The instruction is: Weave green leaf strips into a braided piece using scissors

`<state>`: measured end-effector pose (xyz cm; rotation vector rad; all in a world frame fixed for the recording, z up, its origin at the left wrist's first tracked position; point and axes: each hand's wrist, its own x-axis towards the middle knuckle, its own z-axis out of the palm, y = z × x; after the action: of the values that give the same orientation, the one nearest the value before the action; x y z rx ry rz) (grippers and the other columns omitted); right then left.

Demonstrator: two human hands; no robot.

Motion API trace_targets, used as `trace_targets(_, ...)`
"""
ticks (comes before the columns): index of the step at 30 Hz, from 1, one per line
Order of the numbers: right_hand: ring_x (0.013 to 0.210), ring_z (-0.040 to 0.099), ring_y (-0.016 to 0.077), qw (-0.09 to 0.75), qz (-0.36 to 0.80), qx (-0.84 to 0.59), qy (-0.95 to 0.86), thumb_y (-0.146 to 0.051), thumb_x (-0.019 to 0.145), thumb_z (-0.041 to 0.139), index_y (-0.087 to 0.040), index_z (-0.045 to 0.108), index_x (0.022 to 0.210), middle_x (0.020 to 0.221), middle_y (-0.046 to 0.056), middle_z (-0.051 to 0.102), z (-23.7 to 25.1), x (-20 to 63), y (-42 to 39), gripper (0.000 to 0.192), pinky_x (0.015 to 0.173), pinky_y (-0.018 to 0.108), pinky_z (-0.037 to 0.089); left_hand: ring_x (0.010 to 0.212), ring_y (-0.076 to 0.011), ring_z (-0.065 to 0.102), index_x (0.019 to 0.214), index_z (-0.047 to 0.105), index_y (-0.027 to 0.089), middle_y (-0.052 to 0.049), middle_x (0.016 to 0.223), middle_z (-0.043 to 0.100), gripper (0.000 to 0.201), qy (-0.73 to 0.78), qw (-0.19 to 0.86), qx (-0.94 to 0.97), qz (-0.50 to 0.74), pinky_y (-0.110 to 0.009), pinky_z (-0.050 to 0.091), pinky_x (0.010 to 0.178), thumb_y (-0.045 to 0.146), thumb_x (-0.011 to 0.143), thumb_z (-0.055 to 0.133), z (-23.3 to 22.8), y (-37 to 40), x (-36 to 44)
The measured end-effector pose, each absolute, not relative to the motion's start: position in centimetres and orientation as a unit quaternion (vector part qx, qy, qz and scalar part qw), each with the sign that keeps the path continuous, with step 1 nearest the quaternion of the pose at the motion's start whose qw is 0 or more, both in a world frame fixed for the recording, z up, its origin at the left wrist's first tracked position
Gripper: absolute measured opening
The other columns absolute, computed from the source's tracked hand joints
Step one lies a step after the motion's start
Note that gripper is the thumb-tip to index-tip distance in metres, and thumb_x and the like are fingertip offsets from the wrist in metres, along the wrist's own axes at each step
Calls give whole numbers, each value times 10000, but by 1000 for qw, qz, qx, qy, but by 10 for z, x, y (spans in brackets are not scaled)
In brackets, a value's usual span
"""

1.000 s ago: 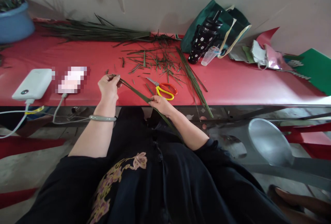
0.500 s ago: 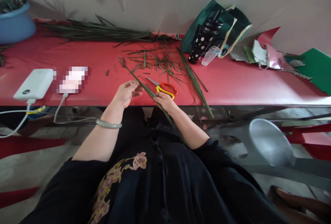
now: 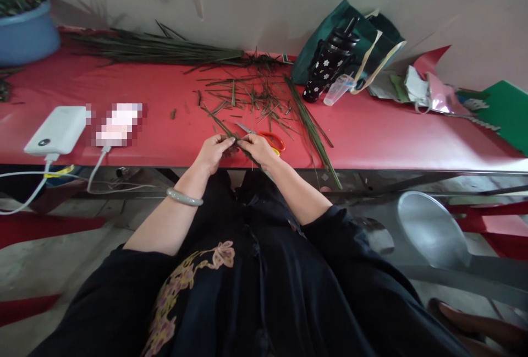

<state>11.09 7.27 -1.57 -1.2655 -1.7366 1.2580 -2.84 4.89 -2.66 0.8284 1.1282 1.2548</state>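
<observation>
A person seated at a red table [image 3: 371,137] worked a long green leaf strip [image 3: 218,124] with both hands at the table's near edge. The left hand [image 3: 212,150] and the right hand [image 3: 258,148] met almost fingertip to fingertip, each pinched shut on the strip where it crossed between them. The exact hold of the fingers was hard to make out, and the strip's lower end vanished behind the right wrist against dark clothing. The right hand covered much of the scissors [image 3: 270,139], leaving only the blade tips and part of the orange and yellow handles in sight. An object beside the white power bank [image 3: 58,130] was blurred beyond telling.

At far left, a blue pot [image 3: 27,38], cut off by the frame, held dark plant stalks. A green bag [image 3: 330,32] leaned on the wall behind a black flowered bottle [image 3: 325,68], with a clear plastic cup [image 3: 336,90] lying tipped beside it; the bag's contents were hidden.

The strip was narrow, flat and dark green, running from the hands up and to the left across the table toward a scatter of leaf trimmings [image 3: 251,95]. A bundle of long leaves [image 3: 157,51] lay along the wall.
</observation>
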Motion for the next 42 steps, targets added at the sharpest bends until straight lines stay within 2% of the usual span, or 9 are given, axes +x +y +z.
trace_targets(7, 631, 494, 93, 303, 411, -504, -697, -322, 742, 517, -142, 555, 748, 656, -16, 557, -27, 103, 78, 184, 635, 223, 388, 530, -102, 560, 721, 562, 119, -16, 595, 587, 254, 493, 584, 350, 542, -225, 450, 543, 256, 562, 704, -31, 50, -29)
trace_targets(14, 709, 548, 129, 285, 327, -531, -728, -319, 780, 497, -166, 566, 800, 737, 4, 604, -36, 96, 78, 170, 659, 239, 403, 477, -100, 534, 625, 501, 134, 12, 510, 549, 200, 532, 536, 313, 576, -230, 446, 516, 222, 570, 672, -37, 52, -25)
trace_targets(19, 702, 551, 135, 273, 335, -520, -737, -328, 785, 493, -156, 568, 824, 746, 14, 608, -37, 98, 77, 192, 659, 248, 416, 476, -100, 535, 629, 508, 135, 14, 508, 546, 177, 537, 511, 325, 587, -230, 448, 518, 212, 582, 660, -39, 53, -23)
trace_targets(24, 713, 540, 128, 258, 339, -471, -773, -241, 770, 497, -142, 567, 868, 779, 16, 606, -35, 106, 79, 156, 704, 264, 426, 471, -101, 526, 629, 507, 140, 17, 509, 538, 151, 543, 477, 340, 602, -229, 443, 501, 206, 610, 642, -43, 57, -24)
trace_targets(31, 739, 543, 138, 253, 312, -481, -779, -239, 779, 484, -137, 540, 851, 776, 17, 588, -38, 104, 83, 137, 751, 303, 436, 499, -92, 517, 621, 490, 153, 28, 512, 504, 201, 548, 500, 360, 566, -228, 442, 533, 228, 619, 677, -41, 59, -22)
trace_targets(38, 815, 533, 162, 238, 299, -469, -796, -284, 789, 478, -149, 511, 845, 790, 13, 557, -44, 107, 89, 150, 830, 374, 419, 565, -94, 518, 671, 482, 174, 38, 542, 495, 160, 559, 432, 360, 609, -249, 417, 550, 228, 696, 631, -46, 68, -27)
trace_targets(42, 853, 524, 176, 242, 300, -465, -797, -275, 792, 471, -143, 515, 828, 771, 14, 549, -45, 107, 91, 144, 850, 394, 407, 559, -79, 488, 653, 468, 171, 42, 549, 499, 220, 522, 495, 390, 575, -268, 435, 575, 266, 681, 665, -43, 68, -32)
